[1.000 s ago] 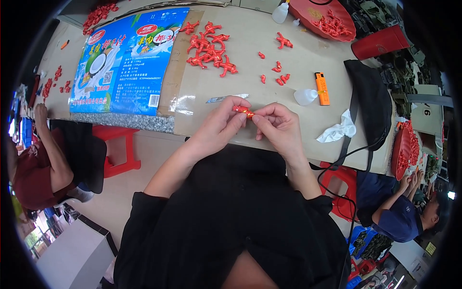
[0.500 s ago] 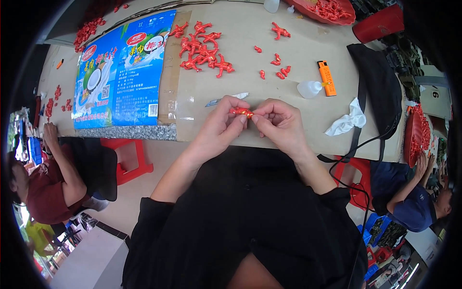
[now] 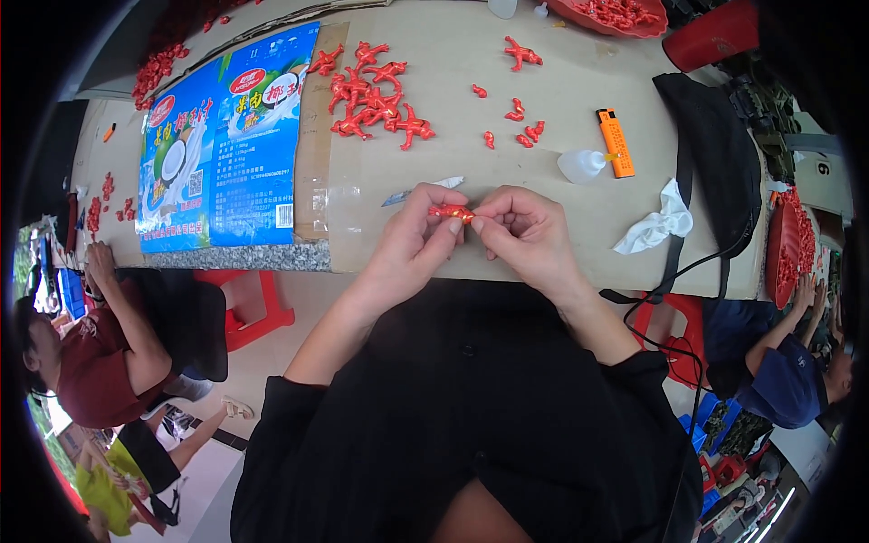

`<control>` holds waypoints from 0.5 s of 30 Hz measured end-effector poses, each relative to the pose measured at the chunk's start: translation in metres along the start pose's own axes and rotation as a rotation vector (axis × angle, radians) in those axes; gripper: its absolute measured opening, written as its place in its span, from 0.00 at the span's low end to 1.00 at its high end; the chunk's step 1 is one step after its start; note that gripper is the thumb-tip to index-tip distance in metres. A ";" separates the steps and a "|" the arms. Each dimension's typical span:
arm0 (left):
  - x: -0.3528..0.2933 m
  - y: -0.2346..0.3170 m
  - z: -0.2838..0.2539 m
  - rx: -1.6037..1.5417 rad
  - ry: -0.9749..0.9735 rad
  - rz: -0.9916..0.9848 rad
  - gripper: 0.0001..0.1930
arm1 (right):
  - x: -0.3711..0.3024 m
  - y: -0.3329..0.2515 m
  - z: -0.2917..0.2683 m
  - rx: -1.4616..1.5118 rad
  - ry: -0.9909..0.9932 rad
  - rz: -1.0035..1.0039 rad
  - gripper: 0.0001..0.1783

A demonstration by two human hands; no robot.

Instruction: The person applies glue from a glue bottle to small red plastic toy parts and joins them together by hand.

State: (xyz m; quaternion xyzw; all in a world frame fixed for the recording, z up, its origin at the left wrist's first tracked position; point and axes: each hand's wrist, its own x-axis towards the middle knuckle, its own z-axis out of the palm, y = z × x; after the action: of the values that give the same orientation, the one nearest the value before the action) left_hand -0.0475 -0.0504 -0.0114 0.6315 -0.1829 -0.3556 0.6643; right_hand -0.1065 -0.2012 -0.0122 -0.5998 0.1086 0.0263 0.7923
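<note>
Close to the table's near edge, a small glossy red figurine (image 3: 447, 212) with a gold-coloured patch lies between both my hands. Thumb and fingers of my left hand (image 3: 409, 240) are closed around its body. My right hand (image 3: 527, 237) pinches at its right end; whether a separate small part sits in those fingertips is hidden. Just beyond my left fingers lies a flat white and blue-grey strip (image 3: 424, 190). Farther off are a heap of red figurines (image 3: 369, 101), a lone red figurine (image 3: 522, 54) and several small red pieces (image 3: 515, 110).
Right of the hands are a white squeeze bottle (image 3: 579, 166), an orange lighter (image 3: 615, 145), crumpled white tissue (image 3: 661, 223) and a black strapped pouch (image 3: 711, 163). Blue printed cardboard (image 3: 244, 172) covers the left. Co-workers sit at both sides; a red tray (image 3: 625, 16) stands at the back.
The view has shifted slightly. Both hands keep their grip on the figurine with hardly any movement. At the lower left, a person in yellow-green now shows more fully.
</note>
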 end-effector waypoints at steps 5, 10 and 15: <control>0.001 -0.002 0.000 0.001 -0.005 0.022 0.10 | 0.000 0.000 0.001 -0.015 0.023 -0.012 0.01; 0.001 -0.003 0.001 0.038 0.009 0.033 0.10 | -0.001 0.002 0.002 -0.015 0.021 -0.027 0.01; 0.001 -0.005 0.003 0.050 0.047 0.029 0.10 | 0.000 0.004 0.002 -0.008 0.021 -0.033 0.01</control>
State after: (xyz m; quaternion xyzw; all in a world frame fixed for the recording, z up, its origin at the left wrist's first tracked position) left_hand -0.0502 -0.0535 -0.0159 0.6535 -0.1852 -0.3261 0.6575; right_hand -0.1073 -0.1984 -0.0154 -0.6050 0.1070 0.0073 0.7890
